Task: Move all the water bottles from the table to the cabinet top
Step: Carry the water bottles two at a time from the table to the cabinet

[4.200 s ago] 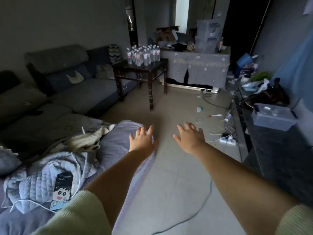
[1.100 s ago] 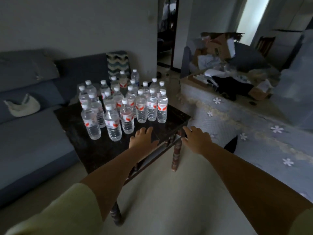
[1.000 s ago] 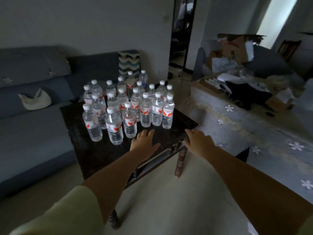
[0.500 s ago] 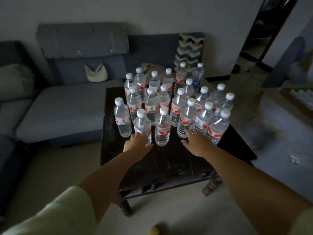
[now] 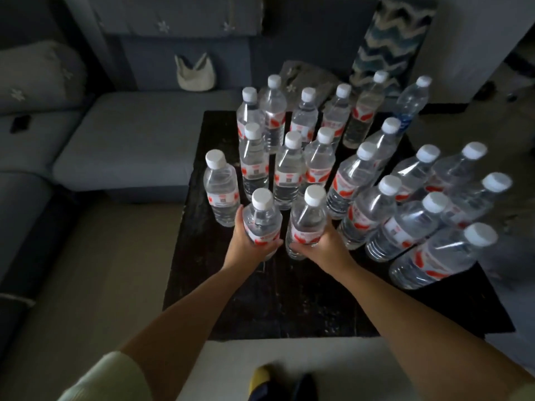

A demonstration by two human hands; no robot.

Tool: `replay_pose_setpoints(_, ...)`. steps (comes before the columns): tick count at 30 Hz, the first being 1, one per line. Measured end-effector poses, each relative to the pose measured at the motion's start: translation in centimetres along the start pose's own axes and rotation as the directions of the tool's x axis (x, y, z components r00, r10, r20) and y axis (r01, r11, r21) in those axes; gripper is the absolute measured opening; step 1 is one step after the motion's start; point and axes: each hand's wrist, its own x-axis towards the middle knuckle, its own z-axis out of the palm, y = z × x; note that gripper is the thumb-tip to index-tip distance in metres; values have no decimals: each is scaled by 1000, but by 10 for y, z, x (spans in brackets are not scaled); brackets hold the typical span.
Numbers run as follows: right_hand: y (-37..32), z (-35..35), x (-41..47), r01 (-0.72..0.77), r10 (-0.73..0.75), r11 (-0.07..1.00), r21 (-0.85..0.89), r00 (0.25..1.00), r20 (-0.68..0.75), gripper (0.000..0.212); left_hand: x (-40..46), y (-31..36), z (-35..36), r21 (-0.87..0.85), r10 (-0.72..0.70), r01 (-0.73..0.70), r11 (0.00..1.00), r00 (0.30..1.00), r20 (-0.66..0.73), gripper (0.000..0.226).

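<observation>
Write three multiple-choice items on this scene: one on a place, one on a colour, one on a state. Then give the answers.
1. Where do the bottles stand?
A. dark table
B. sofa
C. floor

2. What colour are the caps?
A. blue
B. white
C. red

3. What are the hands doing?
A. hanging idle
B. each holding a bottle
C. both lifting one bottle

Answers:
1 A: the bottles stand on the table.
2 B: each cap, like this one, is white.
3 B: the left hand grips the left bottle; the right hand grips the right bottle.
</observation>
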Motion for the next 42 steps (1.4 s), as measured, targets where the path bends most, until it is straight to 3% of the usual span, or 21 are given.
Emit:
replay_pose_setpoints(3, 11, 21, 9, 0, 4, 999, 46, 997, -76, 82, 6, -12, 18, -66, -2, -6, 998, 992, -125, 93)
replay_pose_setpoints(6, 11, 33, 17, 32, -17, 995, 98, 988, -151, 71, 9, -17, 26, -126, -29, 2, 992, 975, -218, 71)
replay_pose_setpoints(9, 9, 33, 23, 51, -33, 992, 114, 988, -154, 71, 12, -13, 24, -131, -22, -8, 991, 974, -227, 59)
replay_pose_setpoints(18, 11, -5, -9, -41, 42, 999, 26, 999, -31, 62, 0, 6, 14, 67, -117, 121, 990, 992, -54, 57)
replay_pose_setpoints(26, -27, -60, -37, -75, 79, 997, 27, 968, -239, 62, 4, 69, 31, 63, 46, -55, 996, 989, 141, 69)
replay_pose_setpoints(34, -43, -110, -105, -127, 162, 985, 114, 908, -387, 61, -25, 101, 66, 86, 144, -183, 979, 932, 334, 72)
replay_pose_setpoints(42, -21, -157, -229, -310, 298, 947, 91, 731, -614, 64, -97, 106, 135, 104, 194, -288, 952, 831, 522, 64)
